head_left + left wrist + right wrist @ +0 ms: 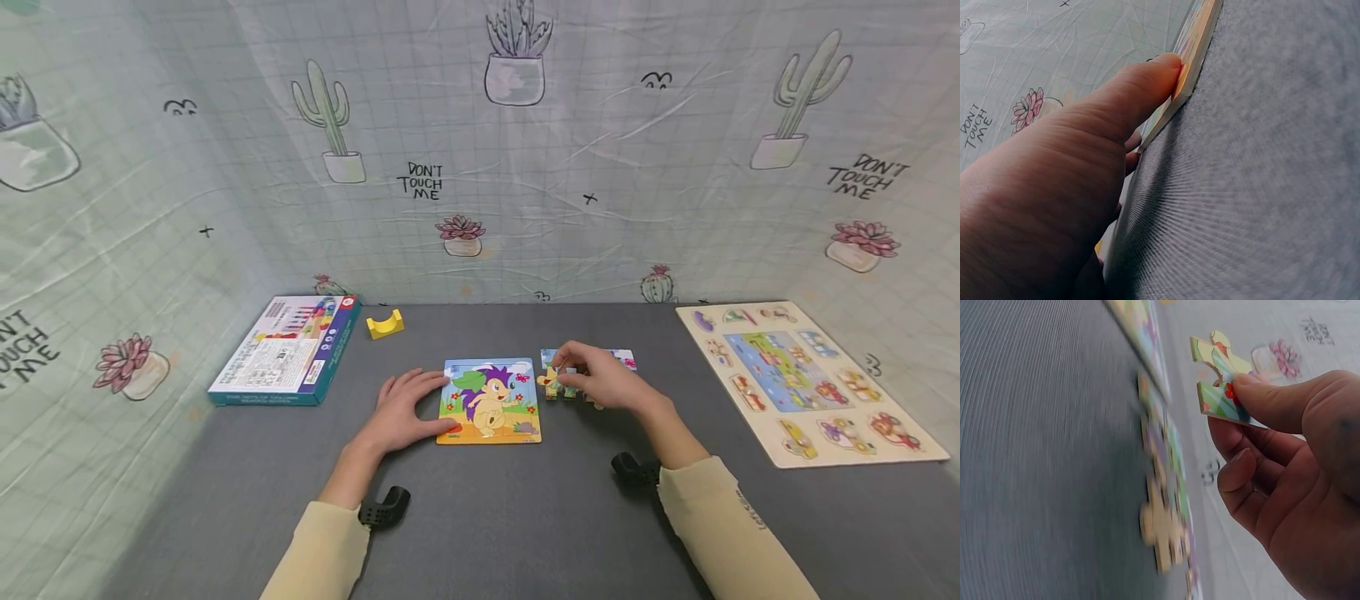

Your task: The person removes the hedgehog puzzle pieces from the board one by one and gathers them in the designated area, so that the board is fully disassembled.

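In the head view a square puzzle (491, 400) with a purple-haired hedgehog lies flat on the dark table. My left hand (405, 408) rests at its left side, fingers spread. The left wrist view shows the thumb (1147, 78) pressing the puzzle's face (1194, 47) near a corner. Over to the right, my right hand (603, 379) pinches a jigsaw piece (1213, 400) with green, yellow and red print, lifted off the table. Below that hand lie several jigsaw pieces (1160, 525), partly hidden by it in the head view.
A flat white and blue box (285, 350) lies at the back left, with a yellow arched block (386, 324) beside it. At the right lies a wooden picture board (810, 383). A patterned cloth (517, 183) hangs behind the table.
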Action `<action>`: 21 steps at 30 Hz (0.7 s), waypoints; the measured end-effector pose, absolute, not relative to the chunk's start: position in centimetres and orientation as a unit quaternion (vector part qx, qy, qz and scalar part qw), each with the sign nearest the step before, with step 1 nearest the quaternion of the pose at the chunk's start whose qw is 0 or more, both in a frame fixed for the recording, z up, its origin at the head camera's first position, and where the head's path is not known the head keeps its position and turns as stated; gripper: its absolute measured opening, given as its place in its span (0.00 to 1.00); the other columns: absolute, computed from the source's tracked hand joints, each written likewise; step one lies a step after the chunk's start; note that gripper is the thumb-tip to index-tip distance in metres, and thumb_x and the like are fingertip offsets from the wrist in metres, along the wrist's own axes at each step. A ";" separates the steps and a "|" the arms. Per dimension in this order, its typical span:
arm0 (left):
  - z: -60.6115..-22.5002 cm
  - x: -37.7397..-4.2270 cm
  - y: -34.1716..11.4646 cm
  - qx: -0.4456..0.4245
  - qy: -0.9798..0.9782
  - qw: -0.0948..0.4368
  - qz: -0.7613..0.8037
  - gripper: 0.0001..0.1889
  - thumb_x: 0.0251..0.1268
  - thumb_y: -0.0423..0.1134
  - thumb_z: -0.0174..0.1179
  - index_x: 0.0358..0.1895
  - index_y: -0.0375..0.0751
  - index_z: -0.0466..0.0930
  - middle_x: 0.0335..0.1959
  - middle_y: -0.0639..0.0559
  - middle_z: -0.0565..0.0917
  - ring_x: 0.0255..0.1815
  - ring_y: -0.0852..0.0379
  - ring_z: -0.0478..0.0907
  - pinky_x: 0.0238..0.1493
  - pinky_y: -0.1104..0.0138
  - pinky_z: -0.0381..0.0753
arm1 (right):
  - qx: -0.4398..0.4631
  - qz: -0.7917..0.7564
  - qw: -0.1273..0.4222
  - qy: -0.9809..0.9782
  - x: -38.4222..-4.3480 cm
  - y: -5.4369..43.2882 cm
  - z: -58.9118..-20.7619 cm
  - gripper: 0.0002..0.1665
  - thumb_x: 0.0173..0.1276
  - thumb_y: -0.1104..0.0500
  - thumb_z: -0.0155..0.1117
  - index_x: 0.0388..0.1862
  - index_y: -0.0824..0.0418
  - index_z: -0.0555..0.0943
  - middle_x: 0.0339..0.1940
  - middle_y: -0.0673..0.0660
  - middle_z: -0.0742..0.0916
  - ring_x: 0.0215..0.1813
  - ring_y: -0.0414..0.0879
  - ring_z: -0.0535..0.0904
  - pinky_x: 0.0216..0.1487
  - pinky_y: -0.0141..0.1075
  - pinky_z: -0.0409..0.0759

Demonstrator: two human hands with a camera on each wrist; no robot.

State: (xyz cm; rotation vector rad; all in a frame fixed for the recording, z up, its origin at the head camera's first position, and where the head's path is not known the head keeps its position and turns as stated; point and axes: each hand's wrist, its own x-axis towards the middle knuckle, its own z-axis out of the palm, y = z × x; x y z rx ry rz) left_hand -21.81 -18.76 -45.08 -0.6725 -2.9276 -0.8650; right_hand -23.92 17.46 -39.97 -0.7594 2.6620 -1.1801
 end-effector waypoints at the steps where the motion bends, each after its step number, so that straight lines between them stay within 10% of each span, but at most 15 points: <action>1: -45.1 -21.8 -18.7 -0.215 -0.937 0.006 -0.277 0.40 0.57 0.60 0.71 0.72 0.48 0.73 0.72 0.50 0.72 0.77 0.41 0.55 0.72 0.37 0.39 | -0.251 -0.392 0.067 0.882 -23.9 17.9 -40.0 0.08 0.75 0.65 0.62 0.50 0.63 0.77 0.44 0.55 0.84 0.44 0.49 0.80 0.43 0.44 0.78; 21: -45.0 -21.7 -18.8 -0.207 -0.940 0.004 -0.270 0.40 0.57 0.61 0.71 0.72 0.49 0.73 0.73 0.50 0.71 0.77 0.42 0.55 0.72 0.37 0.39 | -0.241 -0.375 0.090 0.891 -23.7 24.3 -40.8 0.07 0.76 0.65 0.60 0.49 0.65 0.78 0.47 0.59 0.84 0.50 0.54 0.81 0.47 0.46 0.80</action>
